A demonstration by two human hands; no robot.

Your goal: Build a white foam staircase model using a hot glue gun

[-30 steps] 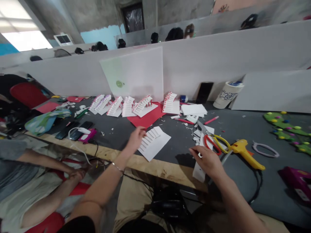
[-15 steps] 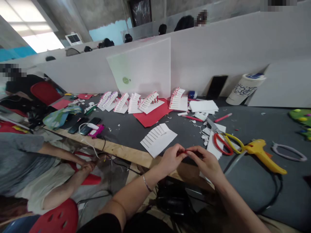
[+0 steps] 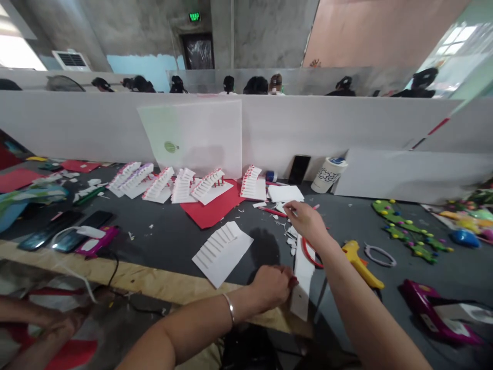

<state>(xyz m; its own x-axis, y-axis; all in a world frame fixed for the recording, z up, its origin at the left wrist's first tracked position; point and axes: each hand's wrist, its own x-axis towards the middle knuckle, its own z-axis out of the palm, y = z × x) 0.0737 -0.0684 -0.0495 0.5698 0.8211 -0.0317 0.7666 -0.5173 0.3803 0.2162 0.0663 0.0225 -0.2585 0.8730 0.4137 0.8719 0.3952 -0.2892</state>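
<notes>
My left hand (image 3: pixel 274 288) is closed at the table's front edge, its fingertips pinched on a small red piece (image 3: pixel 294 281). Farther forward, my right hand (image 3: pixel 308 221) reaches over white paper scraps and a red pencil (image 3: pixel 272 211). Its fingers are drawn together; whatever lies between them is too small to make out. Under the right wrist shows a red scissor handle (image 3: pixel 309 253), the rest of the scissors mostly hidden. A white card with a row of paper steps (image 3: pixel 219 245) lies left of my hands. A white paper strip (image 3: pixel 302 293) lies beside my left hand.
Several white stair models with red trim (image 3: pixel 208 185) stand along the back, some by red paper (image 3: pixel 210 210). To the right are a yellow glue gun (image 3: pixel 362 264), a grey ring (image 3: pixel 379 255) and a magenta power strip (image 3: pixel 431 313). A cup (image 3: pixel 327 176) and a phone (image 3: pixel 299 169) stand behind.
My hands have parted: the right one moved forward to the scraps, while the left stays near the table edge with the red piece. The view has turned right.
</notes>
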